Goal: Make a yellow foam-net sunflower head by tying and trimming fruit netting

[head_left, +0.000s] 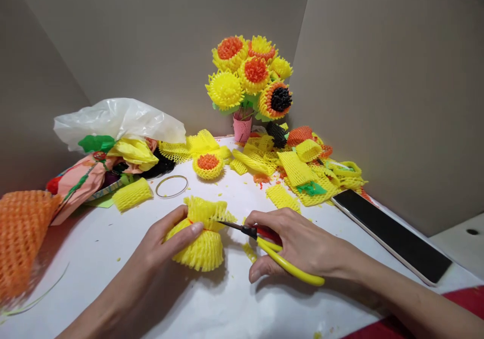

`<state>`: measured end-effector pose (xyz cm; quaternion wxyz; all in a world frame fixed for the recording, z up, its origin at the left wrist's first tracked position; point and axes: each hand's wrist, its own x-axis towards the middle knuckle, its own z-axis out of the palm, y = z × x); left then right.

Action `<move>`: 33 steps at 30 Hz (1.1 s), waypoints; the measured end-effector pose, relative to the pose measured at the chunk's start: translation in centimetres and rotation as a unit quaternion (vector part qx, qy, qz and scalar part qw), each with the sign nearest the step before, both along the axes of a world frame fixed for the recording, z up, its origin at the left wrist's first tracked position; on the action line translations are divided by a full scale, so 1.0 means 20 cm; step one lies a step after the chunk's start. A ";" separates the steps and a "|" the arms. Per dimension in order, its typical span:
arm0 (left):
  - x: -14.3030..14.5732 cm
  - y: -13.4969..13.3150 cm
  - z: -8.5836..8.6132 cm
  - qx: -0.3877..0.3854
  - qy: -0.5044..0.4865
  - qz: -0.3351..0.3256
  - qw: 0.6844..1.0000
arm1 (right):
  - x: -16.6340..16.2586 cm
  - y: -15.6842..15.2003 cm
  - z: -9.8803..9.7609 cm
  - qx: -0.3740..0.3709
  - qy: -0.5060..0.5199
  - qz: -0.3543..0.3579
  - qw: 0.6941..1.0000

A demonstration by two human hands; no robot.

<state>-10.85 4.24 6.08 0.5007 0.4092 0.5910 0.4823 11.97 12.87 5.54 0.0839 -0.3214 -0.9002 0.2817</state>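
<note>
My left hand (166,243) grips a yellow foam-net bundle (202,235) tied at its waist, holding it down on the white table (212,309). My right hand (298,243) is closed on yellow-handled scissors (280,258). The dark blades (232,225) point left and reach into the fringed top of the bundle. A finished small flower (207,165), yellow with an orange centre, lies farther back.
A bouquet of foam-net flowers (251,77) stands in a pink cup (242,127) at the back. Yellow and orange net scraps (302,170) are piled right of it. A phone (393,233) lies at right. A plastic bag (117,120), orange net (22,233) and a ring (172,186) sit left.
</note>
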 end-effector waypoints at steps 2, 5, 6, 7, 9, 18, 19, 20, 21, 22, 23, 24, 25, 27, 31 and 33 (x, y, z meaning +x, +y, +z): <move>0.00 0.00 0.00 0.004 -0.007 -0.010 1.000 | 0.00 -0.01 0.01 0.005 -0.008 -0.002 1.000; 0.00 0.00 -0.01 -0.020 -0.028 -0.006 0.999 | 0.00 -0.01 0.02 0.008 -0.013 0.000 1.000; 0.00 0.00 -0.01 -0.027 -0.032 -0.003 0.999 | 0.00 -0.01 0.02 0.008 -0.014 0.001 1.000; 0.00 0.00 -0.01 -0.030 -0.032 -0.001 0.999 | 0.00 -0.01 0.02 0.006 -0.017 0.002 1.000; 0.00 0.00 -0.01 -0.022 -0.024 -0.006 0.999 | 0.00 0.00 0.02 0.004 -0.021 0.002 1.000; 0.00 0.00 0.00 -0.054 -0.031 0.027 0.998 | 0.02 0.00 0.03 -0.008 -0.036 0.006 0.999; 0.00 0.00 0.00 -0.060 -0.034 0.039 0.997 | 0.01 0.00 0.03 -0.010 -0.035 0.005 0.999; 0.00 0.00 0.00 -0.061 -0.033 0.045 0.997 | 0.01 0.00 0.03 -0.011 -0.034 0.004 0.999; 0.00 0.00 0.00 -0.058 -0.028 0.047 0.997 | 0.01 0.00 0.02 -0.012 -0.032 0.003 0.999; 0.00 0.00 0.00 -0.052 -0.018 0.042 0.998 | 0.01 0.00 0.02 -0.012 -0.030 0.001 0.999; 0.00 0.00 0.00 -0.043 0.003 0.032 0.999 | 0.00 0.00 0.02 -0.012 -0.029 -0.002 1.000; 0.00 0.00 0.00 -0.030 0.036 0.018 0.999 | 0.00 0.00 0.02 -0.011 -0.029 -0.003 1.000; 0.00 0.01 -0.01 -0.016 0.081 0.005 0.997 | 0.00 0.00 0.01 -0.009 -0.029 -0.003 1.000; -0.01 0.01 -0.03 0.012 0.189 -0.002 0.982 | -0.01 0.00 0.00 -0.003 -0.028 -0.003 1.000; -0.03 0.01 -0.07 0.048 0.323 0.021 0.945 | -0.01 0.00 -0.01 0.003 -0.020 0.000 1.000; -0.04 0.01 -0.08 0.055 0.333 0.018 0.941 | 0.00 0.00 -0.01 -0.002 -0.014 0.000 1.000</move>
